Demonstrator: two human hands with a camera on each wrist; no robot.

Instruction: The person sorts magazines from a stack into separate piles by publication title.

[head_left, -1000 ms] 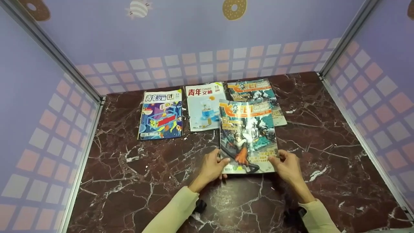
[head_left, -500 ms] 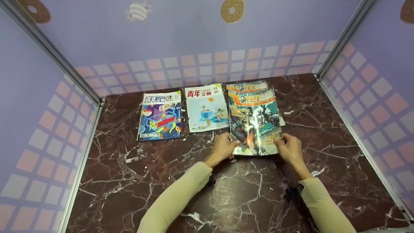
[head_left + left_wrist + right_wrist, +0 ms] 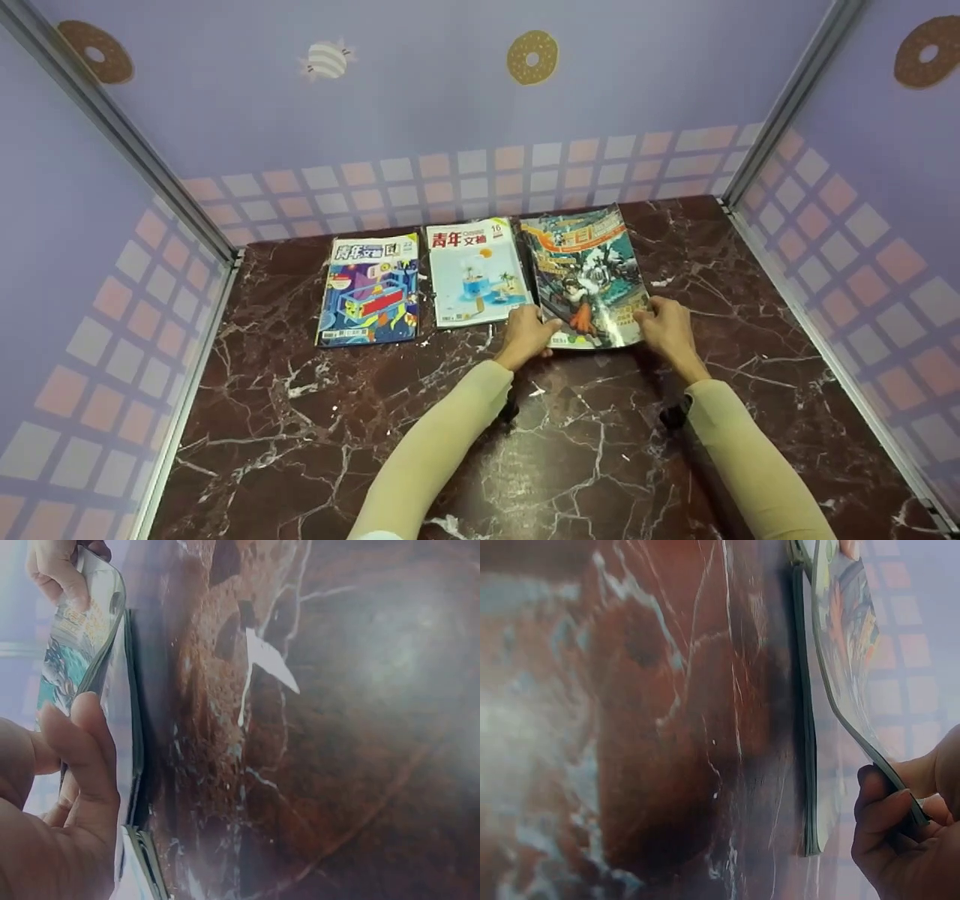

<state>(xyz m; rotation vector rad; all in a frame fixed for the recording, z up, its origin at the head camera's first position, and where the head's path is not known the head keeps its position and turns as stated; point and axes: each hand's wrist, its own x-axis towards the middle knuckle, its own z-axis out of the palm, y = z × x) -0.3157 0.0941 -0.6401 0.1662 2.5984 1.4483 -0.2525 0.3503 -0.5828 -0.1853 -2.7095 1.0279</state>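
Both hands hold a glossy teal and orange magazine (image 3: 589,281) by the corners of its near edge. My left hand (image 3: 527,334) pinches the left corner, and my right hand (image 3: 670,330) grips the right corner between thumb and curled fingers. The right wrist view shows the held magazine (image 3: 840,690) bowed, its near edge raised above another magazine (image 3: 810,765) lying flat on the table. In the left wrist view the held magazine (image 3: 71,652) also bends upward at that edge. In the head view the lower one is mostly hidden beneath it.
To the left lie a magazine with a pale blue island cover (image 3: 480,281) and one with a purple and blue cover (image 3: 367,296). The dark red marbled table (image 3: 420,420) ends at lilac panels (image 3: 420,97) behind and on both sides.
Both hands have carried the magazine forward and slightly right, away from the body, over the similar one at the back. It has come down to overlap it almost fully.
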